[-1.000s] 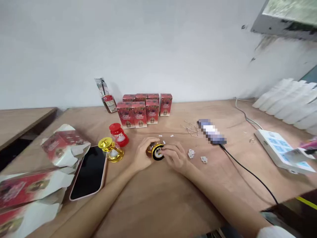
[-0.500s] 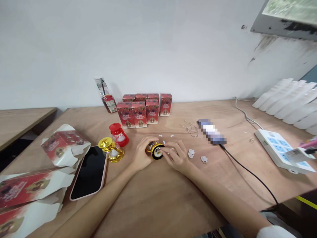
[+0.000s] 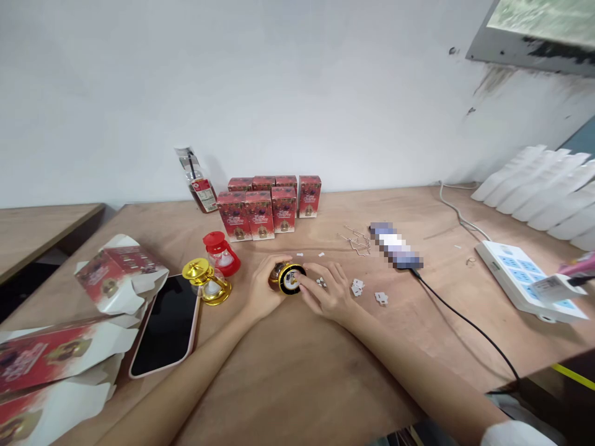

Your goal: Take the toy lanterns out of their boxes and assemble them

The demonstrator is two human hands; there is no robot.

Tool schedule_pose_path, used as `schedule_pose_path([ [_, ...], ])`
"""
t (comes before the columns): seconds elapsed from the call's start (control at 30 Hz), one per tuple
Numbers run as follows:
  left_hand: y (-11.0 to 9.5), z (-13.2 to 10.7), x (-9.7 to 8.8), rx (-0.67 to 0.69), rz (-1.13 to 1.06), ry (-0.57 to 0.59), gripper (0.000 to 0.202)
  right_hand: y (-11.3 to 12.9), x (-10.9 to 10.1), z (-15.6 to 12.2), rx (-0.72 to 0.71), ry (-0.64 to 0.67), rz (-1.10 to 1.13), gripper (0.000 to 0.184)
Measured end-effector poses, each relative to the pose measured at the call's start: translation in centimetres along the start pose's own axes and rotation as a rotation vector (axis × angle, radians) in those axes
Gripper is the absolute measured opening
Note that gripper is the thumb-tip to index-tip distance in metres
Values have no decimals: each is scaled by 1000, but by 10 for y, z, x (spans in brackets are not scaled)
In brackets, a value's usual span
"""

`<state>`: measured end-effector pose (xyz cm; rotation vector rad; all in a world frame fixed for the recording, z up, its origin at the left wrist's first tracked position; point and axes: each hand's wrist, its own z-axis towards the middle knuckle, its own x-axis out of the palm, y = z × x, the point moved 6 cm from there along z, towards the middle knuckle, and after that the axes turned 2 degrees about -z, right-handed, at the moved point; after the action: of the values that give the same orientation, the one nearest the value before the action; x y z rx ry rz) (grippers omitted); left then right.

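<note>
At counter (image 3: pixel 297 371) centre, your left hand (image 3: pixel 261 291) cups the small lantern (image 3: pixel 286 278), which lies on its side, while your right hand (image 3: pixel 331 296) fingers (image 3: pixel 312 271) pinch its base. Hold the body steady and work squarely; white tabs (image 3: pixel 357 288) lie at three o'clock.

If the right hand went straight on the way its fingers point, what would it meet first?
The small lantern, lying on its side in the left hand. The right hand points left at its gold-rimmed base; its fingertips seem against it, though contact is hard to confirm.
</note>
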<state>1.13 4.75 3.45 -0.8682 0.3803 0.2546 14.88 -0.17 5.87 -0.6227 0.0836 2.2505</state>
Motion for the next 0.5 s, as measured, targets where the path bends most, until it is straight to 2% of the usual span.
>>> schedule_pose_path([
  [0.13,3,0,-1,-16,34,-25,37,1,6,0,37,55,-33,21],
  [0.27,6,0,-6,-68,83,-79,36,-4,5,-4,102,166,-61,29],
  [0.37,7,0,-8,-109,79,-109,37,-17,-14,-25,216,275,-122,39],
  [0.5,8,0,-7,-112,65,-97,37,-45,-60,-84,506,504,-261,55],
])
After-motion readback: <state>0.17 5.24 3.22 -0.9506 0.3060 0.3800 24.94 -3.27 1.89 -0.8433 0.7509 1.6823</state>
